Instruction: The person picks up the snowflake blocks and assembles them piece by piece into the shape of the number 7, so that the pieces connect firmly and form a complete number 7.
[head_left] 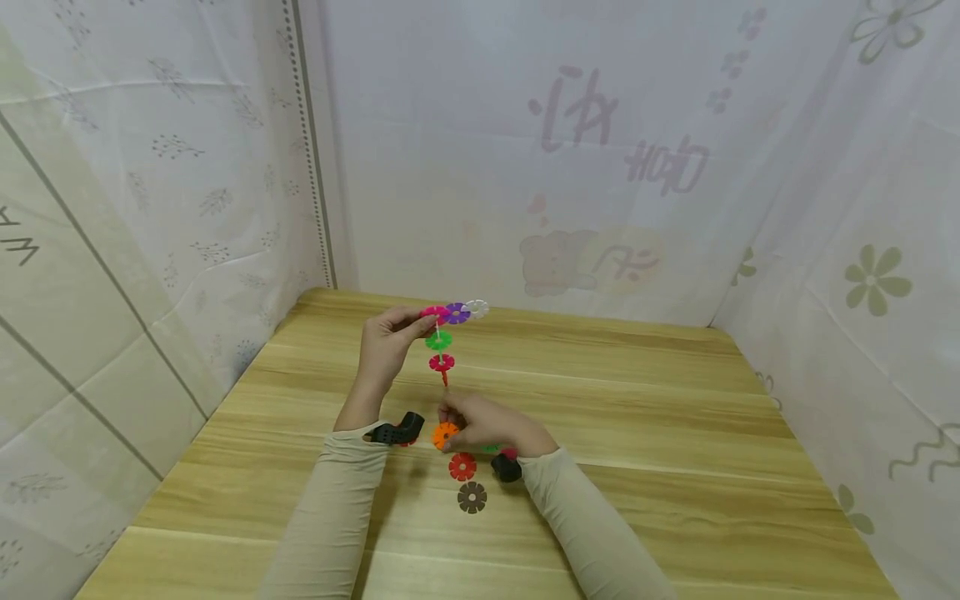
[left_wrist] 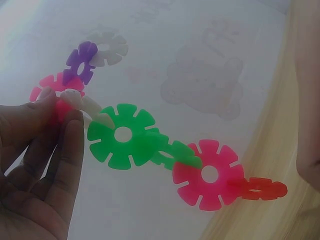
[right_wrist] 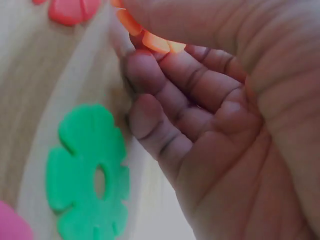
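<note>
In the head view my left hand (head_left: 384,348) is raised over the table's far half, thumb and fingers pinching a pink snowflake disc (head_left: 431,315). A purple disc (left_wrist: 76,59) and a white disc (left_wrist: 116,50) branch off it. From the held disc also runs a chain: a white disc (left_wrist: 90,106) edge-on, a flat green disc (left_wrist: 106,135), a second green disc, a pink disc (left_wrist: 187,175) and a red disc (left_wrist: 267,189) at the free end. Below that end, my right hand (head_left: 487,421) pinches an orange disc (head_left: 438,441), apart from the chain; its fingers partly hide it.
On the wooden table (head_left: 637,517), a red disc (head_left: 455,471) and a brown disc (head_left: 464,502) lie just nearer than my right hand. A green disc (right_wrist: 75,177) and a pink piece (right_wrist: 12,225) lie beside that hand. Printed cloth (head_left: 450,167) surrounds the table's back and sides.
</note>
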